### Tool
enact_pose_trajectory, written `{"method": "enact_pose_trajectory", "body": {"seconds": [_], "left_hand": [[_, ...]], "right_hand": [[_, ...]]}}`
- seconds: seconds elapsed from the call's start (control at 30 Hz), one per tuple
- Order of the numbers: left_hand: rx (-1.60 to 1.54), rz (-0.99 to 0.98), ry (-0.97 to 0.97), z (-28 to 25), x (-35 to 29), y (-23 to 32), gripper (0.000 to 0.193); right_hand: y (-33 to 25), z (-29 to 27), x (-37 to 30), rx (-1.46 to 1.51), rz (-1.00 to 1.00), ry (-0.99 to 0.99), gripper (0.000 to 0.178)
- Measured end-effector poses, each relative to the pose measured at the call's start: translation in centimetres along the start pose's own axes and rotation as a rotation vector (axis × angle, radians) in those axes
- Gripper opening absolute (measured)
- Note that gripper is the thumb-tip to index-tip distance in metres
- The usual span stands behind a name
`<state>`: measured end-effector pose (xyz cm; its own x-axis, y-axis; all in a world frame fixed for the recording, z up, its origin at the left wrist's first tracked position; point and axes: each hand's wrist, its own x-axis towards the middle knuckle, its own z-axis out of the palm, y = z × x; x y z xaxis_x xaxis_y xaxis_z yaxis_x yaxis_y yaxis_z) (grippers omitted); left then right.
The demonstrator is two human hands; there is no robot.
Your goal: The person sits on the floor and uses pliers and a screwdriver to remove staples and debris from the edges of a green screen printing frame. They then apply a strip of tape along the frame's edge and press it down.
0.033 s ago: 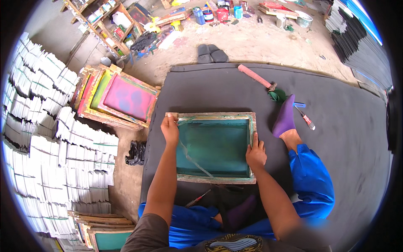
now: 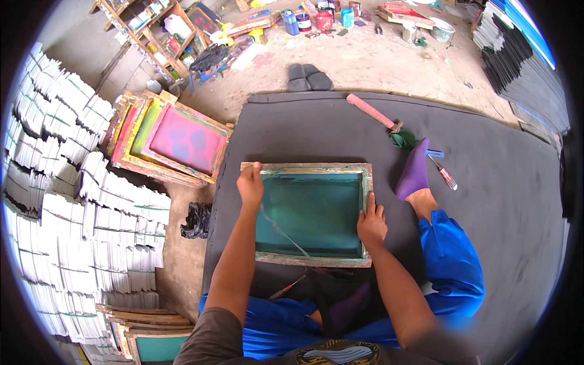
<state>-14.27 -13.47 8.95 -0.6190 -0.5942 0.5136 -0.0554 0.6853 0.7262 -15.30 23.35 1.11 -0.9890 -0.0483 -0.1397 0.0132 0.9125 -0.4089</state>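
A wooden screen printing frame [image 2: 304, 263] with a dark green mesh lies flat before me. My left hand [image 2: 250, 184] is at its upper left corner, fingers pinched on a thin strip of tape [image 2: 286, 236]. The strip trails down loosely across the mesh from beside my wrist; its end at the fingertips is mostly hidden. My right hand [image 2: 371, 226] grips the frame's right side, thumb toward the mesh and fingers along the outer edge.
The frame lies on a dark mat [image 2: 486, 201]. A pink-handled hammer [image 2: 372, 112], a green cloth [image 2: 402, 140] and a screwdriver [image 2: 448, 176] lie beyond my foot; another screwdriver [image 2: 287, 287] is near my lap. Stacked frames [image 2: 188, 143] and white paper bundles [image 2: 109, 225] stand left.
My left hand has shifted a little to the right along the frame's top edge, and the strip looks thinner and more taut. My right hand stays in place.
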Motion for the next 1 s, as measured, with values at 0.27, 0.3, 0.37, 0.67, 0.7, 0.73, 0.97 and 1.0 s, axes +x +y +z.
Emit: {"method": "enact_pose_trajectory", "body": {"seconds": [0.27,0.3,0.37,0.67,0.7,0.73,0.97,1.0], "left_hand": [[0.778,-0.162,-0.666,3.7,-0.2,-3.0,0.05],[0.75,-0.204,-0.642,4.2,-0.4,-3.3,0.051],[0.706,-0.284,-0.627,4.8,-0.3,-2.2,0.052],[0.343,-0.153,-0.541,5.1,-1.7,-5.0,0.033],[0.309,-0.082,-0.524,5.4,-2.0,-6.3,0.031],[0.274,-0.012,-0.505,5.4,-2.0,-6.7,0.029],[0.205,0.023,-0.446,5.7,-2.9,-7.3,0.024],[0.212,0.019,-0.444,5.7,-3.0,-7.2,0.024]], "right_hand": [[-6.4,-0.9,5.7,-0.031,-0.43,0.256,0.069],[-7.6,-0.5,7.3,0.011,-0.496,0.233,0.066],[-9.6,0.9,10.1,0.055,-0.61,0.206,0.057],[-19.4,7.0,12.0,0.193,-0.839,0.119,0.022],[-19.8,7.4,11.6,0.168,-0.836,0.141,0.02],[-20.0,7.8,11.5,0.141,-0.834,0.163,0.018],[-20.9,8.2,11.2,0.075,-0.812,0.16,0.007],[-21.1,8.0,11.3,0.053,-0.808,0.136,0.007]]}}
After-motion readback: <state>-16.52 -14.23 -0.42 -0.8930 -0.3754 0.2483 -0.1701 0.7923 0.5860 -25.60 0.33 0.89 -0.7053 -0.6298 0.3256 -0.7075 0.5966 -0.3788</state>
